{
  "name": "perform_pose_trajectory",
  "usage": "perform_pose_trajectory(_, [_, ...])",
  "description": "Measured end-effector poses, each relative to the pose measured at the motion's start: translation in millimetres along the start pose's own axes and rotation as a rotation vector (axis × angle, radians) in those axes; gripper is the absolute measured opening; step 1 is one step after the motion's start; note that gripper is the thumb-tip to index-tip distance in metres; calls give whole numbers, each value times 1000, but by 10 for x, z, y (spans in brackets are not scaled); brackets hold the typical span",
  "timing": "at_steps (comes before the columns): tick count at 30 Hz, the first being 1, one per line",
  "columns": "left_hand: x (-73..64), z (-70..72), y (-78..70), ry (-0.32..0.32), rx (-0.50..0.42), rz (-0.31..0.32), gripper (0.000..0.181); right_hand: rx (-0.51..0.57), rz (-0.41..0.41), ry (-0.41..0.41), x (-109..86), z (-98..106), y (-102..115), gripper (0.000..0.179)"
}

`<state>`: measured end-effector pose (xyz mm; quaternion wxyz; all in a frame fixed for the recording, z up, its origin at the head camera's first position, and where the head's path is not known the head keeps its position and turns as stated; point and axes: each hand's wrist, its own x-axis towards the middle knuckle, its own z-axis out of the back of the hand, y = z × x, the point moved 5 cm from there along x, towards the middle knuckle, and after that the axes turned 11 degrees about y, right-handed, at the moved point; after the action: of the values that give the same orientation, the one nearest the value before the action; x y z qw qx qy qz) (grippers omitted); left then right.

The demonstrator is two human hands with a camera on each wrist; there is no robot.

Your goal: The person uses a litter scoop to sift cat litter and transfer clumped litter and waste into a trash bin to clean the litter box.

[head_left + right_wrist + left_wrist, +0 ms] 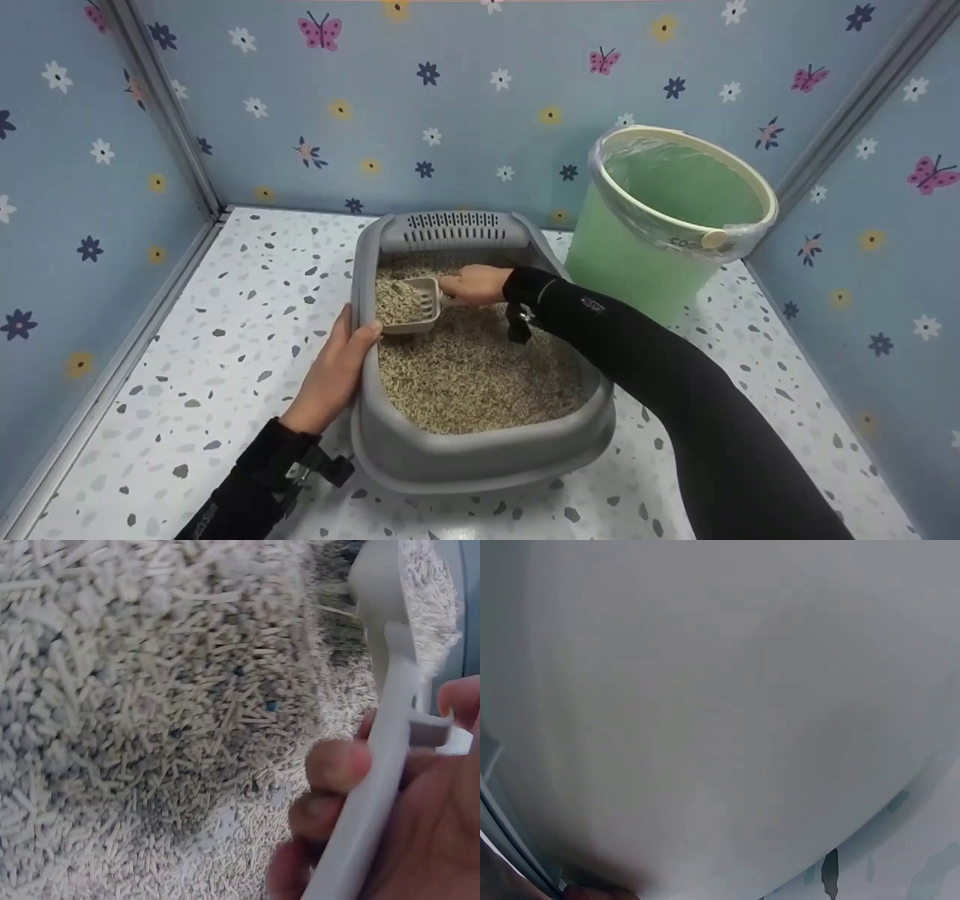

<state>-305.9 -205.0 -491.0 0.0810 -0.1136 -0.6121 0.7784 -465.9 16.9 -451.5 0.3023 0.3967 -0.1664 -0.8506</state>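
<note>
A grey litter box [480, 454] stands on the speckled floor, filled with pellet litter [480, 382]. My right hand [476, 285] grips the handle of a pale litter scoop [427, 306], its fingers curled round the handle [379, 787] in the right wrist view. Litter is heaped in the scoop, which sits over the box's left side. My left hand [334, 375] holds the box's left rim, thumb on top and the other fingers outside. In the left wrist view, the box's grey outer wall [705, 727] covers most of the picture.
A green trash bin [637, 262] with a clear plastic liner stands behind the box to the right. Blue flowered panels [465, 97] rise at the back and on both sides. White speckled floor [247, 300] surrounds the box.
</note>
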Motion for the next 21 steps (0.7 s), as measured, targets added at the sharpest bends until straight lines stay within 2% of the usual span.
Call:
perform_pose_trajectory(5, [8,-3,-9,-12,11,2,99,72,18,-34,-12,16,18,46])
perform_pose_trajectory(8, [18,-15,0,-9,1,5,99,86,6,-27,-64,38,0,42])
perform_pose_trajectory(13, [19,-24,1,-4,-1,9,98,30,-38,28,-268,147,-90,43])
perform_pose_trajectory(18, [9,-17,-8,-1,-4,-4,98,-31,-89,25,-520,304,-158,43])
perform_pose_trajectory(21, [12,-16,-3,4,-9,-7,99,22,-90,21,-629,350,-163,44])
